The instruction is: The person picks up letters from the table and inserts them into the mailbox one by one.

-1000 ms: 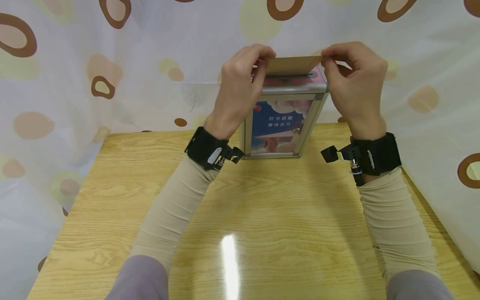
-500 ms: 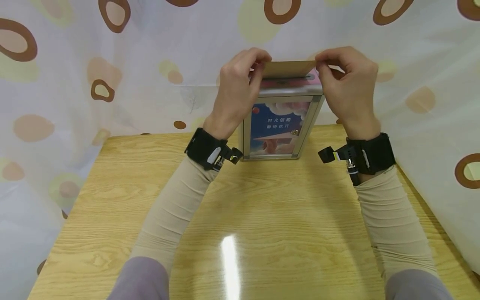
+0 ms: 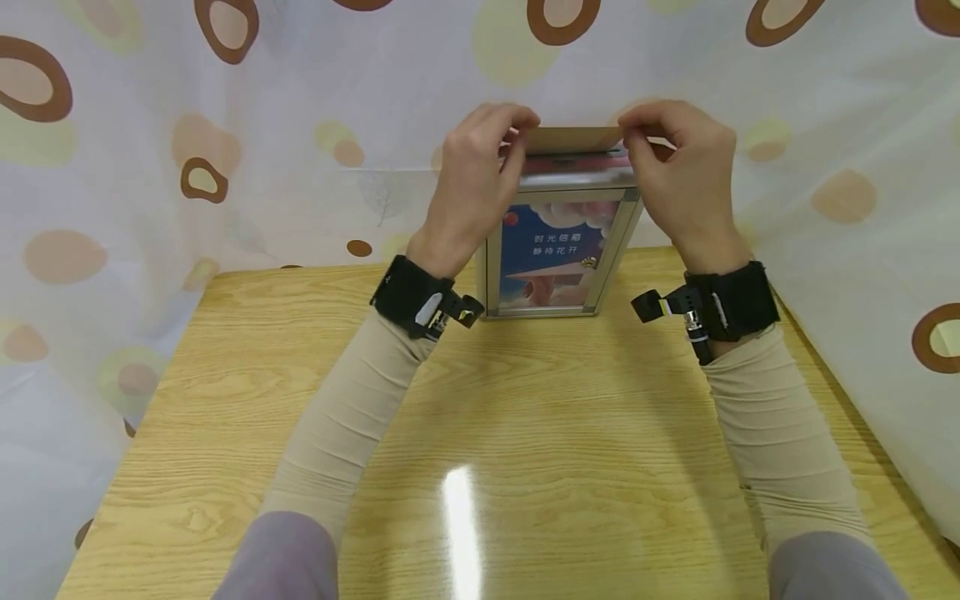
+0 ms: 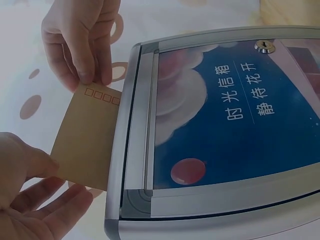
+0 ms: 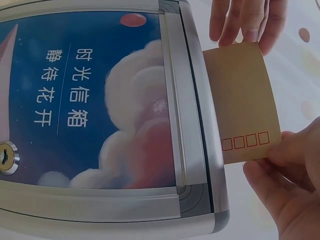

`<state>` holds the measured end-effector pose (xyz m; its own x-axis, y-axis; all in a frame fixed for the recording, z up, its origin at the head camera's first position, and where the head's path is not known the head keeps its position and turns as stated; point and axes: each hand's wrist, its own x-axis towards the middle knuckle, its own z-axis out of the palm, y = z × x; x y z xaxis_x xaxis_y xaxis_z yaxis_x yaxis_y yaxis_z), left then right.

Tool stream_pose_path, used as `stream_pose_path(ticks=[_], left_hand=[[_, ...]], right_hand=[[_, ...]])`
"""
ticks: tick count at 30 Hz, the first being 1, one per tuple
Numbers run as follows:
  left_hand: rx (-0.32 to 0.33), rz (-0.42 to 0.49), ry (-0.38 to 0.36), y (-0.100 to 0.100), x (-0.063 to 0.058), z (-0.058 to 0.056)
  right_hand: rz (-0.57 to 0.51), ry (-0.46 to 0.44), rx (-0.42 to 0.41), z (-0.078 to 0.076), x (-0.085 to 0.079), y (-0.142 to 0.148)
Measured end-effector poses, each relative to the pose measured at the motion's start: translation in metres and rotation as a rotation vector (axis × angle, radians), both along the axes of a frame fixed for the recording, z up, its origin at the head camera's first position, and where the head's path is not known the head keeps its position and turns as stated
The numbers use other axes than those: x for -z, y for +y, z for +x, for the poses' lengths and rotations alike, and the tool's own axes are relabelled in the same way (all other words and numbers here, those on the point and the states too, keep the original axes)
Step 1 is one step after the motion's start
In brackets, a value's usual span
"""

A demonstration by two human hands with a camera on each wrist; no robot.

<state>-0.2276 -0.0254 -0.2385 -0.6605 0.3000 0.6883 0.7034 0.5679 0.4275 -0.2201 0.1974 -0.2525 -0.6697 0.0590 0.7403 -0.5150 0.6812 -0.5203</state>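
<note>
A brown paper envelope (image 3: 570, 139) with a row of red postcode squares stands upright at the slot in the top of a letter box (image 3: 558, 287). Its lower edge is hidden behind the box rim in both wrist views. My left hand (image 3: 478, 171) pinches the envelope's left end between thumb and fingers. At the other end, my right hand (image 3: 686, 175) pinches it the same way. The right wrist view shows the right thumb (image 5: 295, 150) beside the red squares. The box has a silver frame, a pink top and a blue picture front with white Chinese characters.
The box stands at the back of a wood-grain table (image 3: 495, 417), close to a white curtain (image 3: 300, 75) with brown and yellow spots. A round key lock (image 5: 7, 157) sits on the box front. Curtain also hangs along the left and right table edges.
The envelope has sunk a little toward the slot, so less of it shows. My right hand has moved left and slightly down. The left hand has come down a little.
</note>
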Motion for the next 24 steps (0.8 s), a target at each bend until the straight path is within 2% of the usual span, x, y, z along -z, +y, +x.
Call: stream_pose_path(ticks=[7, 14, 24], left_hand=[[-0.014, -0.027, -0.005, 0.0011, 0.0031, -0.0026], [-0.038, -0.052, -0.08, 0.0025, 0.0031, -0.0011], [-0.059, -0.121, -0.13, 0.0017, 0.0089, -0.0024]], right_hand=[[0.032, 0.002, -0.005, -0.0071, 0.0044, 0.0019], [0.056, 0.009, -0.014, -0.0085, 0.0067, 0.0026], [0.11, -0.012, -0.022, -0.006, 0.0069, 0.0014]])
